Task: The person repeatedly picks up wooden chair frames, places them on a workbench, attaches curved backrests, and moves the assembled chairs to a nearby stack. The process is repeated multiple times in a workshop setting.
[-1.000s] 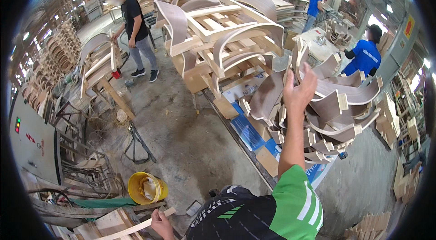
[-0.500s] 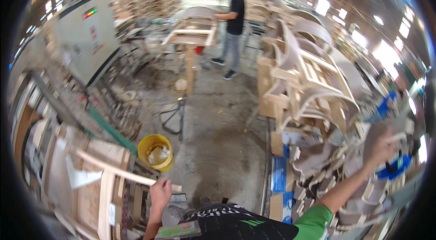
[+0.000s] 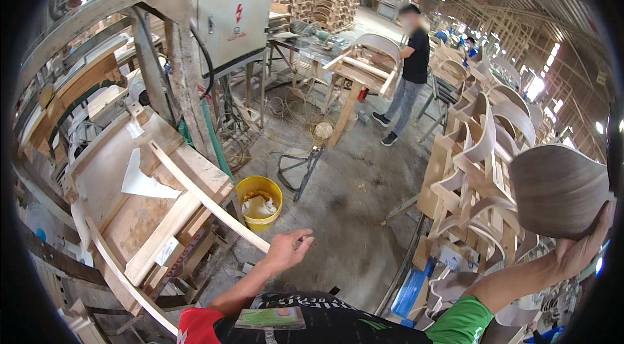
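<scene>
Raised since a second ago, a curved grey-brown wood panel (image 3: 558, 191) is now at far right, its lower edge grasped by the fingers of the right hand (image 3: 588, 235). The left hand (image 3: 290, 251) has loosened, fingers part-extended, from the pale wooden strip (image 3: 207, 199) it pinched earlier; whether they touch, I cannot tell. Around them: the strip slants over a workbench (image 3: 120, 217), a yellow bucket (image 3: 265, 221) stands beyond, and stacked chair parts (image 3: 478, 149) fill the right.
</scene>
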Motion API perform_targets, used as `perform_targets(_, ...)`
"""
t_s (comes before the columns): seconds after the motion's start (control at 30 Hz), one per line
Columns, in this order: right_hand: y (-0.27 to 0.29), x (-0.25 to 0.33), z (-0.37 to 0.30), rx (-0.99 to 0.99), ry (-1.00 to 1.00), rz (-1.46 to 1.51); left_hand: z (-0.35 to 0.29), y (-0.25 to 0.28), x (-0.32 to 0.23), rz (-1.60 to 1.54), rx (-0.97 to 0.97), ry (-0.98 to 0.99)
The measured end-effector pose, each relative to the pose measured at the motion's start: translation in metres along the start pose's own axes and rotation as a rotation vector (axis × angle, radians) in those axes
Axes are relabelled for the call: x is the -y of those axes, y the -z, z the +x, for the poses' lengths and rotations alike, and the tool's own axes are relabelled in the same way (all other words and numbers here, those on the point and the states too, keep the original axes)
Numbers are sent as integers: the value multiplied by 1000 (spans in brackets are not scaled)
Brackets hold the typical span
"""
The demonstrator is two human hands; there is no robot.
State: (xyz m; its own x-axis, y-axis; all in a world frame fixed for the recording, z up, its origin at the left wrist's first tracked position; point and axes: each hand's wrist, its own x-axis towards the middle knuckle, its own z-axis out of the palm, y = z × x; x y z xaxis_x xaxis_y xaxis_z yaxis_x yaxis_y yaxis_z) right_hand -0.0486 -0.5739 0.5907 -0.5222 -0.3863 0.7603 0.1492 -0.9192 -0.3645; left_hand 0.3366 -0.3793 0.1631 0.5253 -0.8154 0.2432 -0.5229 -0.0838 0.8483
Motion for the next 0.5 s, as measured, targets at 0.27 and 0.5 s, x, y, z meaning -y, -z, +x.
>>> perform_targets(0.27,-5,-108,-1,754,-685,788,29,13,-27,-83,-235,-102)
perform_targets(0.5,-54,-124,-91,734,-1306,1099,72,71,-94,49,-413,-595)
